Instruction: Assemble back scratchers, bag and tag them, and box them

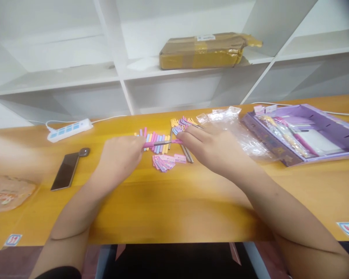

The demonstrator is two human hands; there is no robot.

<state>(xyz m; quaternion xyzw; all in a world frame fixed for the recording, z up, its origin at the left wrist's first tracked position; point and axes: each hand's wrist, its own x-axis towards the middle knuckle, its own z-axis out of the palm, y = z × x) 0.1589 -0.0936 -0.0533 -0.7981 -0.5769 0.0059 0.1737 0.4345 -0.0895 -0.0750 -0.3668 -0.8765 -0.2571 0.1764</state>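
A thin pink back scratcher [162, 143] with a stepped metal shaft stretches level between my hands, over the table. My left hand [120, 152] is closed around its pink handle end. The fingers of my right hand [205, 145] pinch its other end, where a bit of pink shows. Beneath the shaft lies a row of pastel plastic tubes [158, 149]. Near my right fingertips are yellow, blue and purple claw-shaped heads [178, 129] and several bare metal rods [187, 154]. Small pink printed cards [163, 162] are fanned out just in front of the tubes.
Clear plastic bags [229, 118] lie beside an open purple box [293, 157] holding wrapped items at right. At left are a power strip [71, 129], a phone [65, 171] and a bag [10, 193]. A taped carton [202, 52] sits on the shelf behind.
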